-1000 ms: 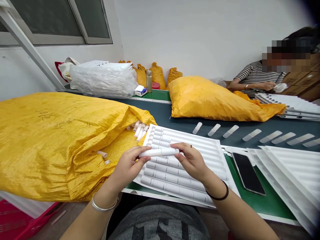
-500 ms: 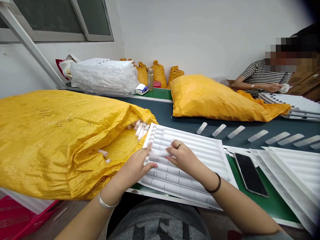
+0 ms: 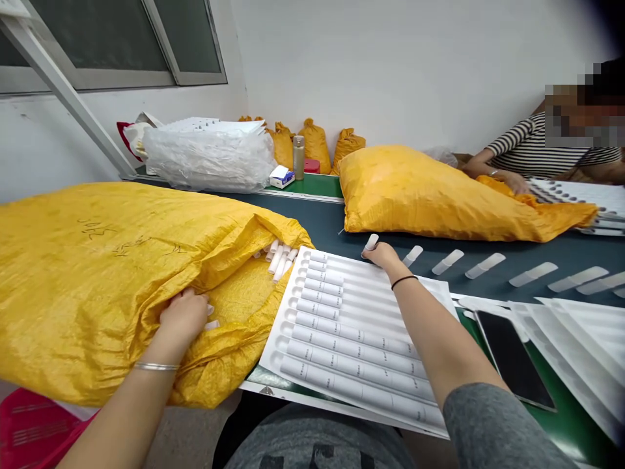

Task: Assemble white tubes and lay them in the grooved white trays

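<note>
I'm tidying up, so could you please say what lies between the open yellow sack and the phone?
In the head view, a white tray of white tubes lies there, partly beneath the right forearm.

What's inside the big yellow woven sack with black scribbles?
White cylindrical tubes show in the mouth of the yellow woven sack, where the bare left hand reaches in. Whatever lies deeper is covered, and that hand's fingertips are hidden.
</note>
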{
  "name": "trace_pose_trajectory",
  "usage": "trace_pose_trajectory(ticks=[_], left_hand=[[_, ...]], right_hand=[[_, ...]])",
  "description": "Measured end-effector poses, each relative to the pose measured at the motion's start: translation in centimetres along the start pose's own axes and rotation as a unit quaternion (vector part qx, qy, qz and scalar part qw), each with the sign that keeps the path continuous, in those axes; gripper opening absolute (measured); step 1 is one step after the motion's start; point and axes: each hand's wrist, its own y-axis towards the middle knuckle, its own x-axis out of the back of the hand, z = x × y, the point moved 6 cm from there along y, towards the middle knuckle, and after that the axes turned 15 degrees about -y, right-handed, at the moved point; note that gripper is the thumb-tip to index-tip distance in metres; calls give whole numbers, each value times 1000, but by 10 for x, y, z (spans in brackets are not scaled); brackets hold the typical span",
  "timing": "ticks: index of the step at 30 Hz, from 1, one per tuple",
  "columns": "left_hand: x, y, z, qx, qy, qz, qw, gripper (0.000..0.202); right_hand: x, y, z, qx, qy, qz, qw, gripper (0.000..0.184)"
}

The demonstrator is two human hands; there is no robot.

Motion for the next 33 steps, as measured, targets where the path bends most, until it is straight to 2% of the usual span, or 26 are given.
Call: trace_pose_trajectory(ticks=[3,6,8,10,13,15,17,19,20,21,22,24,25,26,27,28,29,30,32,33], left_hand=[[-3,7,-18,-33,-1,0,999,26],[0,-2,-56,-122,-65,-7,990,29],[10,-20,-88,-215,-159,-46,962,32],[20,-41,-114,-280,-234,-81,927,31],[25,-66,-135,-304,-333,-122,884,26],[24,-76,-136,-282,-452,-153,832,23],[20,-84,-132,-247,-600,-182,739,29],[12,-89,-130,-202,-712,-182,648,40],[5,-90,-132,-179,-747,-166,618,45],[-2,-90,-136,-155,-772,-141,601,47],[-10,-90,-141,-133,-788,-113,591,45],[-25,-90,-151,-105,-805,-65,581,37],[-32,-90,-155,-100,-807,-46,580,35],[-38,-90,-158,-100,-806,-35,582,35],[-42,-91,-159,-103,-803,-33,586,36],[-44,-91,-159,-109,-795,-38,595,37],[-45,-91,-157,-114,-779,-49,615,36],[-44,-91,-155,-120,-751,-59,647,34],[-40,-92,-153,-133,-665,-65,732,28],[-37,-92,-153,-143,-616,-61,772,26]], right_hand=[[17,-11,-3,2,-28,1,1000,35],[24,-39,16,86,-27,-19,996,28],[15,-63,40,173,-12,-18,985,25],[1,-84,63,240,-2,-10,971,18],[-11,-102,81,275,4,-19,961,10],[-7,-111,80,264,15,-53,963,9],[4,-126,74,243,31,-91,965,14],[12,-148,67,237,77,-101,963,15],[14,-162,66,248,131,-86,956,14],[15,-176,66,268,209,-57,939,15],[14,-192,68,293,301,-16,907,16],[13,-220,74,340,474,77,809,20],[12,-232,77,357,528,112,763,22],[13,-240,78,367,563,130,729,23],[15,-245,78,372,580,130,713,24],[19,-247,76,375,583,108,712,24],[25,-247,72,379,572,67,724,23],[32,-246,67,386,546,12,744,22],[49,-246,60,416,456,-102,780,23],[55,-248,59,440,404,-144,789,25]])
